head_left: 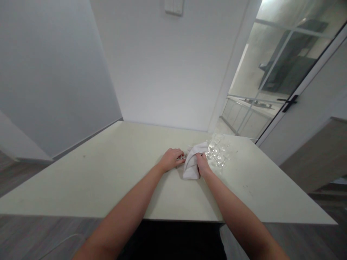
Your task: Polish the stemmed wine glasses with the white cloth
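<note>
In the head view, the two hands are a little apart, over the far half of the pale tabletop (116,173). The right hand (203,165) is clamped on a folded white cloth (192,168). The left hand (170,159) curls its fingers round a small clear item (182,157) at the cloth's left edge; the cloth partly hides it, so its shape cannot be told. Just right of the cloth stands a cluster of clear glassware (216,151). Beyond the tabletop's far edge rises a white wall (168,72), with a glazed door (260,79) to the right.
</note>
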{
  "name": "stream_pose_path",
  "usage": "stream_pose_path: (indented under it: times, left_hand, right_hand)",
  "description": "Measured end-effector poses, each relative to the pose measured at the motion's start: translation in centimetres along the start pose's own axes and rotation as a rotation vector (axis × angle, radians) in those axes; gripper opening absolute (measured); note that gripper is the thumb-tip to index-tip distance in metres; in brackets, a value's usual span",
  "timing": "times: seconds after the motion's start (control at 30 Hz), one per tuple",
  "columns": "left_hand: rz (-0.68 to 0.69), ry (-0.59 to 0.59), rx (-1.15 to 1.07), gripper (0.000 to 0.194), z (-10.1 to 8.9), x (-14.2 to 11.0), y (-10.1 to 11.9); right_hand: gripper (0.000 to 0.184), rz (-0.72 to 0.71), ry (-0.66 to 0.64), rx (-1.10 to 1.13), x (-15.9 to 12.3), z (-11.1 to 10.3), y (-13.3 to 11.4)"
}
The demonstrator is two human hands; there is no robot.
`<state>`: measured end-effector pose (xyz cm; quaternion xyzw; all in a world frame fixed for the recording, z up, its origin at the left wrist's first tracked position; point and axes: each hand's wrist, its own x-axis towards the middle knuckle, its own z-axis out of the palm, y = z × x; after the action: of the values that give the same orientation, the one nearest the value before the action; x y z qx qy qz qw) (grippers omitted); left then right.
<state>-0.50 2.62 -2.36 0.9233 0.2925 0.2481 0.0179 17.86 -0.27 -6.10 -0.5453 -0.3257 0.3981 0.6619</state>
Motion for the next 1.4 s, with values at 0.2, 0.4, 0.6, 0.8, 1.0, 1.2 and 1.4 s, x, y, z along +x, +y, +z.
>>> stream_pose_path:
  times: [0.2, 0.4, 0.6, 0.8, 1.0, 1.2, 1.4]
  left_hand:
    - [-0.040, 0.082, -0.060, 0.021, 0.3, 0.0, 0.0]
    - [-0.028, 0.345, -0.284, 0.024, -0.4, -0.3, 1.1]
    - [-0.077, 0.294, -0.281, 0.025, -0.5, -0.2, 1.0]
    - [-0.224, 0.265, -0.402, 0.027, 0.4, 0.1, 0.5]
    - [-0.653, 0.096, -0.862, 0.049, 1.2, 0.5, -0.6]
    - [-0.441, 0.297, -0.814, 0.042, 0.3, 0.1, -0.1]
    - [-0.091, 0.328, -0.419, 0.027, -0.3, -0.3, 1.8]
  right_hand:
    - [0.018, 0.040, 0.005, 0.090, -0.1, 0.3, -0.2]
    - [0.021, 0.207, -0.233, 0.392, -0.9, 1.5, -1.3]
    - [0.024, 0.091, -0.187, 0.280, -0.9, 1.4, -0.8]
    - [0.025, 0.015, -0.158, 0.120, -0.6, 1.1, -0.3]
    - [0.035, -0.240, -0.255, -0.221, -1.2, 0.9, -1.1]
    - [0.030, -0.190, -0.229, -0.117, -0.7, 1.1, -0.6]
    - [0.040, 0.049, -0.020, 0.011, 0.5, 0.8, 0.1]
